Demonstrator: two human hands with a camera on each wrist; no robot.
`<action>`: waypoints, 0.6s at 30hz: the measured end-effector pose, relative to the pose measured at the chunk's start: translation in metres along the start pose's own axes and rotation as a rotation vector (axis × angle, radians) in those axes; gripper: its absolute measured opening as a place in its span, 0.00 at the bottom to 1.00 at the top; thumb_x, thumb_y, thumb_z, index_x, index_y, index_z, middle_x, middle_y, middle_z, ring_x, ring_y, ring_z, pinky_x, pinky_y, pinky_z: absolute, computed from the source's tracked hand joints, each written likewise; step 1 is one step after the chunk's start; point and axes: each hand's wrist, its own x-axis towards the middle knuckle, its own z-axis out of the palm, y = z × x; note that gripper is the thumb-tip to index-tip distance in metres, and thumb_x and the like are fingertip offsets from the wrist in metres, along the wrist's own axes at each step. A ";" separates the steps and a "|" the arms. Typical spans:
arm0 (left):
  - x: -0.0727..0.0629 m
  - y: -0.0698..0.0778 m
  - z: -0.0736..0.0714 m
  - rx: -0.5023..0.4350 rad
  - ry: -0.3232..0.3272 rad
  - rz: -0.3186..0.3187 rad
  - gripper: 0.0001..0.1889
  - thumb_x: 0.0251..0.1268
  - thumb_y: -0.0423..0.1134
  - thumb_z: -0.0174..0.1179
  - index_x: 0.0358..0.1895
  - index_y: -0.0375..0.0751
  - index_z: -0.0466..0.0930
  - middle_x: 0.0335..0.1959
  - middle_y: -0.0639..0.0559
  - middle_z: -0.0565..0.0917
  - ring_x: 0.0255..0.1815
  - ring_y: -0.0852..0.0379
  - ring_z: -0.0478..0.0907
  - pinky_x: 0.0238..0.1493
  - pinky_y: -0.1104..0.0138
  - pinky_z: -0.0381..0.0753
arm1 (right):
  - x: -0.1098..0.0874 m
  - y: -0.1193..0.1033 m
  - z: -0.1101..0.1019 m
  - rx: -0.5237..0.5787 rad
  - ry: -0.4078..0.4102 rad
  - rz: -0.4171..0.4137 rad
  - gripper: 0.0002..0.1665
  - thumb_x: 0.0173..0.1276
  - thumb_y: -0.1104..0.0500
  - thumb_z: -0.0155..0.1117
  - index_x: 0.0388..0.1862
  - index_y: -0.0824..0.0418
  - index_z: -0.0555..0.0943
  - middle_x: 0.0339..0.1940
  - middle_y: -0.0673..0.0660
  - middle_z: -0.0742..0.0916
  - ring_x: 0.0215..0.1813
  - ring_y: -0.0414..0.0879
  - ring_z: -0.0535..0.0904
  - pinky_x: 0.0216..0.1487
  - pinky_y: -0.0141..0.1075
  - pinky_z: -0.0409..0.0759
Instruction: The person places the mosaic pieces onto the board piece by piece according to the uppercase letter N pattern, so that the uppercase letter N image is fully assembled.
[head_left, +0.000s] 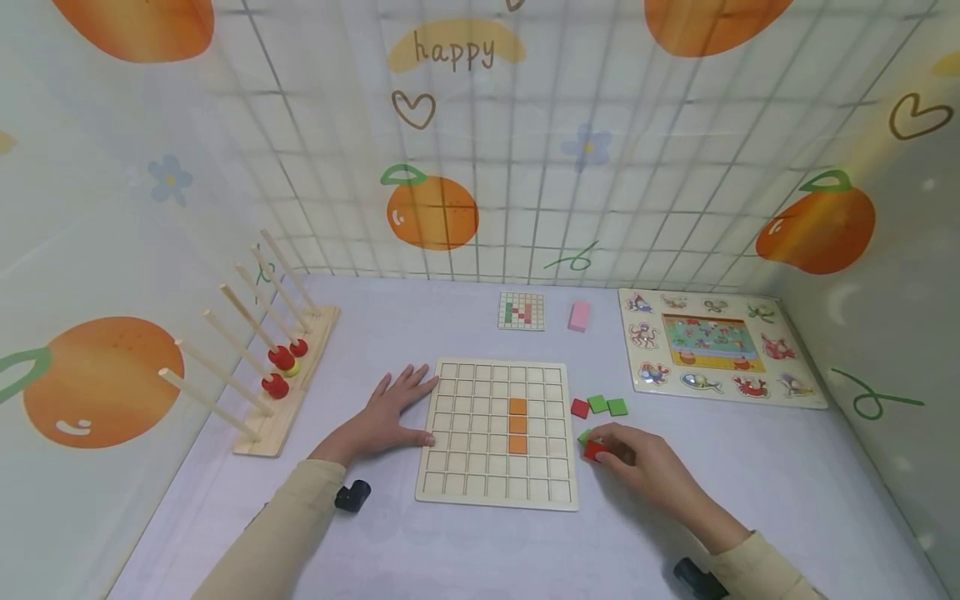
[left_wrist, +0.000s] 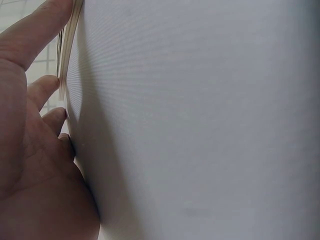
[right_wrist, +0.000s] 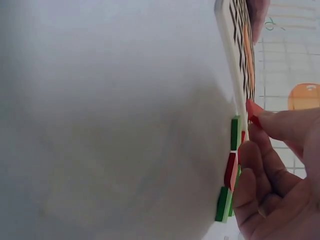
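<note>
My right hand point(head_left: 645, 462) pinches a red square tile point(head_left: 596, 450) between thumb and fingertips, just beyond the right edge of a wooden grid board point(head_left: 480, 475). Three orange tiles point(head_left: 518, 425) stand in a column of the board's squares. My left hand point(head_left: 382, 421) lies with fingers spread, thumb and fingertip at the board's left edge; the left wrist view shows its palm side. Partly covered by my right fingers is a green tile point(head_left: 584, 437). A red tile point(head_left: 580, 408) and two green tiles point(head_left: 617, 407) lie farther back.
At the left stands a wooden peg rack point(head_left: 315, 350) with red beads point(head_left: 275, 386). Toward the back are a small pattern card point(head_left: 521, 311) and a pink block point(head_left: 579, 316). A sea-animal puzzle board point(head_left: 720, 398) lies at the back right. Black pieces point(head_left: 352, 496) show near both wrists.
</note>
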 end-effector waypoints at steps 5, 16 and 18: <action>-0.001 0.001 0.000 -0.002 0.002 0.003 0.56 0.53 0.67 0.71 0.83 0.54 0.53 0.85 0.52 0.45 0.85 0.48 0.33 0.81 0.49 0.25 | 0.003 -0.004 0.002 0.008 0.009 0.004 0.15 0.66 0.60 0.74 0.49 0.46 0.86 0.38 0.41 0.86 0.37 0.41 0.77 0.39 0.30 0.81; -0.002 0.003 -0.002 -0.007 -0.001 0.004 0.56 0.53 0.66 0.71 0.83 0.54 0.53 0.85 0.52 0.45 0.85 0.48 0.32 0.81 0.49 0.25 | 0.010 -0.018 0.012 0.039 -0.019 -0.017 0.14 0.67 0.61 0.73 0.49 0.48 0.88 0.44 0.43 0.88 0.40 0.41 0.77 0.41 0.30 0.82; -0.002 0.003 -0.002 -0.008 0.000 0.008 0.56 0.53 0.66 0.71 0.83 0.53 0.53 0.85 0.51 0.45 0.85 0.48 0.32 0.81 0.49 0.25 | 0.011 -0.022 0.013 0.047 -0.022 -0.022 0.14 0.66 0.61 0.73 0.49 0.47 0.88 0.45 0.43 0.88 0.40 0.41 0.77 0.42 0.31 0.82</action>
